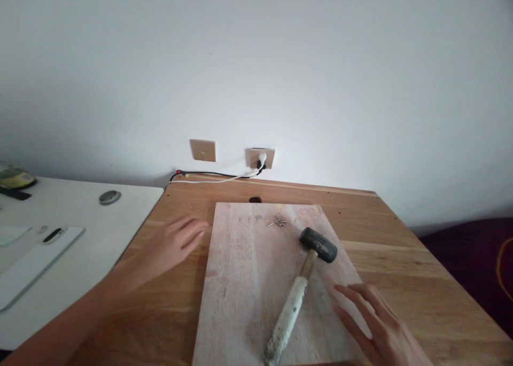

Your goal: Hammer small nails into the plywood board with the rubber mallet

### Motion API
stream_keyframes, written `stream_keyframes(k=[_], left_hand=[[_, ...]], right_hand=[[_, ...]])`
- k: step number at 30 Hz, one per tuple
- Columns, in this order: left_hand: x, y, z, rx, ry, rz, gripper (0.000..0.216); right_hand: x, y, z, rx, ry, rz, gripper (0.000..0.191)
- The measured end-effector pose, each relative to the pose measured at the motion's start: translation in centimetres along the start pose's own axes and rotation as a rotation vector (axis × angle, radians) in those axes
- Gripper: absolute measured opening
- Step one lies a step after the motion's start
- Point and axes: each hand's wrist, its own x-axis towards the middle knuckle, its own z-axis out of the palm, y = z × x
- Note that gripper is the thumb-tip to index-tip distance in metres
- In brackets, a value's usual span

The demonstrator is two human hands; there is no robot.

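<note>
A pale wooden board (248, 280) lies flat on a wooden table (401, 259). On the board rests a mallet (298, 294) with a black head and a worn whitish handle, lying diagonally. A small heap of nails (278, 222) sits near the board's far edge. My left hand (172, 246) hovers open over the table just left of the board, fingers spread toward its edge. My right hand (380, 326) is open over the board's right near corner, a little right of the mallet handle. Neither hand holds anything.
A white desk (80, 232) adjoins on the left, carrying a white flat device (36, 262), a small round grey object (109, 196) and a yellowish item (14, 178). Wall sockets (260, 157) with a plugged cable sit behind. A dark surface (468, 259) lies at right.
</note>
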Motion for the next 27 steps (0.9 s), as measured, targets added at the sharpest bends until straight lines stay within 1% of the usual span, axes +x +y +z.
stream_keyframes(k=[2, 4, 6, 9, 11, 13, 17, 21, 25, 27], left_hand=[[3.9, 2.4, 2.6, -0.031, -0.063, 0.158, 0.027], [7.4, 4.3, 5.1, -0.034, -0.115, 0.253, 0.024], [10.1, 5.6, 7.0, -0.018, -0.145, 0.266, 0.02], [12.3, 6.4, 8.8, 0.009, -0.155, 0.243, 0.016], [12.9, 6.3, 9.5, -0.013, -0.165, 0.239, 0.018], [13.1, 6.1, 10.0, -0.083, -0.177, 0.242, 0.025], [13.1, 5.8, 11.1, -0.253, -0.166, 0.264, 0.033], [13.1, 6.4, 12.3, -0.379, -0.136, 0.258, 0.032], [13.4, 7.7, 12.9, -0.363, -0.1, 0.253, 0.025], [13.6, 8.4, 13.0, -0.302, -0.103, 0.266, 0.035]], right_hand=[[2.4, -2.5, 1.3, 0.048, 0.005, 0.06, 0.041], [4.5, -4.6, 2.6, 0.062, -0.1, 0.109, 0.043], [6.0, -5.8, 3.5, 0.066, -0.167, 0.161, 0.043], [6.6, -5.9, 4.1, 0.113, -0.241, 0.265, 0.041], [6.4, -5.4, 4.0, 0.158, -0.252, 0.331, 0.042], [5.9, -4.7, 3.9, 0.184, -0.221, 0.385, 0.043], [5.2, -3.2, 3.7, 0.134, -0.135, 0.478, 0.046], [4.9, -2.4, 3.5, 0.096, -0.07, 0.516, 0.049], [4.7, -2.5, 3.5, 0.093, -0.06, 0.508, 0.046], [4.6, -2.6, 3.7, 0.083, -0.047, 0.499, 0.047]])
